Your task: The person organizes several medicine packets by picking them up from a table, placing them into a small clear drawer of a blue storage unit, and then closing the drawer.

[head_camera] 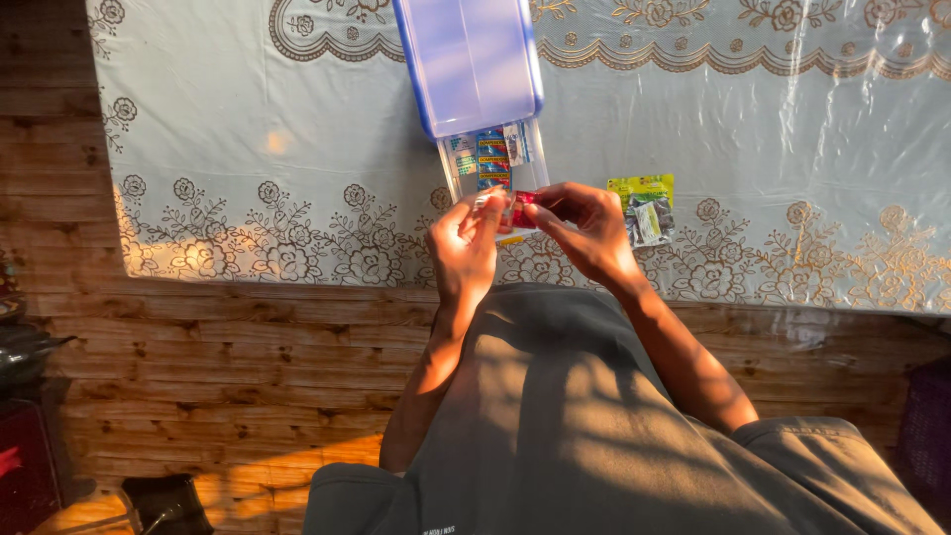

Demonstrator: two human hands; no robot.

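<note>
- Bench (pixel 248 149): covered by a pale cloth with a floral lace-pattern border under clear plastic sheeting; its near edge runs just below both hands, its left edge lies well to the left of them. Wide bare cloth is seen to either side of the hands.
- Wooden plank floor (pixel 198 376): seen beneath and to the left of the hands, in warm low light.
- Clear plastic box (pixel 492 159): set on the bench directly beyond the hands, narrow and rectangular, with small blue, white and red packets inside.
- Blue lid (pixel 471 59): translucent, rounded corners, lying over the far part of the box.
- Yellow-green packet (pixel 646 206): flat, with a dark and white lower part, lying on the bench just right of the right hand.
- Small red and white packet (pixel 515 211): held between both hands, above the near end of the box.
- Left hand (pixel 463 243): fingers narrowly closed, pinching the packet's left end.
- Right hand (pixel 589 230): fingers curled, pinching the packet's right end.
</note>
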